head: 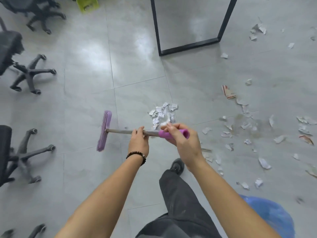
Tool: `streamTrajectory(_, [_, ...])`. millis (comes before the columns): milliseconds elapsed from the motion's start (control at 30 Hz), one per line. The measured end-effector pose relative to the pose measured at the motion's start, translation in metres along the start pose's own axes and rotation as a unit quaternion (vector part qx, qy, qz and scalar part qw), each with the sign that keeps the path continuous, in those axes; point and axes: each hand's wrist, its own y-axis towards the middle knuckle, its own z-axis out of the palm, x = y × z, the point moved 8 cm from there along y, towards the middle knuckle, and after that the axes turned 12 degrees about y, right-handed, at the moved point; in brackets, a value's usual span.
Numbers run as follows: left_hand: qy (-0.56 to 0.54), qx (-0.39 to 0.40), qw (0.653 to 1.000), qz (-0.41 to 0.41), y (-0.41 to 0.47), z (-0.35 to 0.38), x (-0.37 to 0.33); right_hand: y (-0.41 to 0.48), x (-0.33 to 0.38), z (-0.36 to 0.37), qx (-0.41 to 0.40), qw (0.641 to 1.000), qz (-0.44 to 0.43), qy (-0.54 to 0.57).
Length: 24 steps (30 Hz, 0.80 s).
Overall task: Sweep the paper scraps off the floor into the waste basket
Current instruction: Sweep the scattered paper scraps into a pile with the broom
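Note:
I hold a broom (120, 131) with a purple brush head (104, 130) and a metal shaft, lying almost level and pointing left. My left hand (138, 141) grips the shaft. My right hand (184, 143) is closed around the purple grip at the handle's end. A gathered pile of paper scraps (163, 114) lies on the grey tiles just beyond my hands. Several loose scraps (247, 124) are strewn over the floor to the right. A waste basket with a blue bag (272, 215) stands at the lower right, partly behind my right forearm.
Office chairs on castors (29, 73) line the left side. A black metal table frame (188, 43) stands ahead. A green plastic bin (87, 4) sits at the top left. My dark trouser leg and shoe (177, 166) are below my hands.

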Motion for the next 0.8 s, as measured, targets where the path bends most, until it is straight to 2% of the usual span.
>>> streamTrajectory(100, [-0.013, 0.037, 0.999, -0.023, 0.039, 0.011, -0.001, 0.032, -0.011, 0.001, -0.005, 1.000, 0.013, 0.004])
streamTrajectory(167, [0.002, 0.065, 0.998, -0.003, 0.065, 0.023, -0.021, 0.054, -0.009, -0.013, -0.024, 0.999, 0.027, 0.004])
streamTrajectory(233, [0.021, 0.095, 0.995, 0.028, 0.078, 0.040, -0.053, 0.067, 0.004, -0.035, -0.044, 0.998, 0.027, -0.019])
streamTrajectory(333, [0.054, 0.142, 0.980, 0.124, 0.079, 0.067, -0.125, 0.070, 0.042, -0.087, -0.116, 0.991, 0.002, -0.064])
streamTrajectory(500, [0.106, 0.175, 0.930, 0.305, 0.049, 0.091, -0.262, 0.045, 0.133, -0.181, -0.281, 0.957, -0.069, -0.007])
streamTrajectory(667, [0.152, 0.195, 0.874, 0.418, 0.009, 0.092, -0.353, 0.007, 0.196, -0.223, -0.359, 0.924, -0.132, -0.018])
streamTrajectory(800, [0.202, 0.164, 0.829, 0.495, -0.016, 0.071, -0.396, -0.023, 0.231, -0.235, -0.399, 0.900, -0.175, -0.002])
